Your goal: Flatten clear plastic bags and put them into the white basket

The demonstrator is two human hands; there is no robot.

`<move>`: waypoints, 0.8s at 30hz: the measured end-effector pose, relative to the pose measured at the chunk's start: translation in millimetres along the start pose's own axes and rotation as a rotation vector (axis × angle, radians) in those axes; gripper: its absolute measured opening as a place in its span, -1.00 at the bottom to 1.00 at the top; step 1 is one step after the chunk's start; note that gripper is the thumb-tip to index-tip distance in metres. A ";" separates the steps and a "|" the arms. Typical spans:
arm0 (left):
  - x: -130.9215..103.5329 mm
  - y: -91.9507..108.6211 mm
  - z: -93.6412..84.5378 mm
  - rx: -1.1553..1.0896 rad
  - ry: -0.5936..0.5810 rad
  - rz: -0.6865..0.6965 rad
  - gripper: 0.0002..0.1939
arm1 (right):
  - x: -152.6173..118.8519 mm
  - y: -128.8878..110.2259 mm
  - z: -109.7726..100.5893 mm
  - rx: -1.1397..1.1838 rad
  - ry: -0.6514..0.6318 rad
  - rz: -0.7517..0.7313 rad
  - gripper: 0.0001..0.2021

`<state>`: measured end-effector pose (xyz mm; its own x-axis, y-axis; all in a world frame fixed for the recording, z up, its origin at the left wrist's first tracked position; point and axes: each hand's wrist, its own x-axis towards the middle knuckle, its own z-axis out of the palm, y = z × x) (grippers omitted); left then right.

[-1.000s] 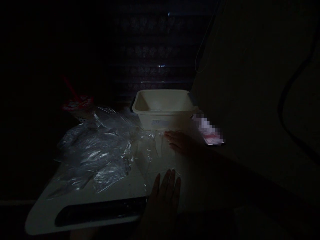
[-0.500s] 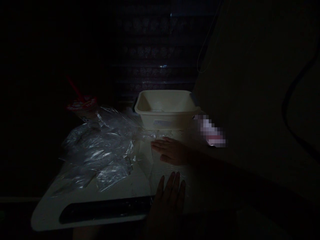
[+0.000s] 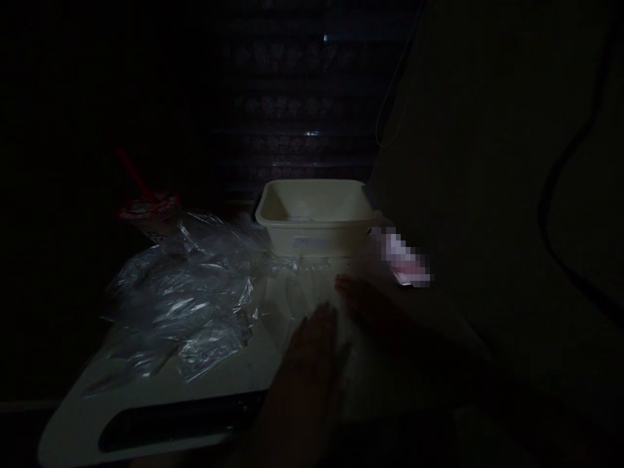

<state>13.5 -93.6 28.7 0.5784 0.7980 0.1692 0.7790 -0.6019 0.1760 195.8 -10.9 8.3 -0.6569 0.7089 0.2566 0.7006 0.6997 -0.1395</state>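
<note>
- The white tabletop is running across the foreground in very low light, with a long dark inset lying near its front edge.
- A heap of crumpled clear plastic is covering much of the tabletop's left part, its creases catching light.
- The cream basin is standing upright at the back, beyond both hands, and is showing a pale label on its front.
- Left hand: is extending forward, palm down, over the near middle; grip is lying flattened, fingers straight, holding nothing visible. Outline is blurring.
- Right hand: is pointing inward from the right, just beyond the left; grip is looking unclenched, fingers outstretched, though darkness is hiding detail.
- The flat clear film is lying between heap and hands, in front of the basin; cannot tell whether fingers are pressing it.
- A lidded cup is standing behind the heap, a red straw leaning leftward from it.
- A pixelated pink-and-white item is lying right of the basin.
</note>
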 end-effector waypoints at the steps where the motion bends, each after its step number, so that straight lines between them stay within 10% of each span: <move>1: 0.6 -7.3 0.5 0.024 0.015 -0.028 -0.45 | -4.8 -0.5 2.0 -0.042 -0.025 -0.014 -0.60; 12: -2.4 -52.5 10.1 0.263 0.001 -0.155 -0.45 | -2.1 18.1 2.2 0.085 0.027 0.065 -0.56; 18: -4.2 -10.4 7.1 0.187 0.098 -0.005 -0.50 | -28.4 39.0 -6.5 0.067 -0.079 0.440 -0.69; 24: -18.1 39.5 44.3 0.240 0.178 0.263 -0.61 | -34.4 25.5 -12.9 0.042 -0.145 0.581 -0.70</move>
<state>44.5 -130.5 -10.4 0.7313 0.5872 0.3470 0.6563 -0.7442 -0.1240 239.8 -18.5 8.2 -0.2031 0.9791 -0.0060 0.9468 0.1948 -0.2561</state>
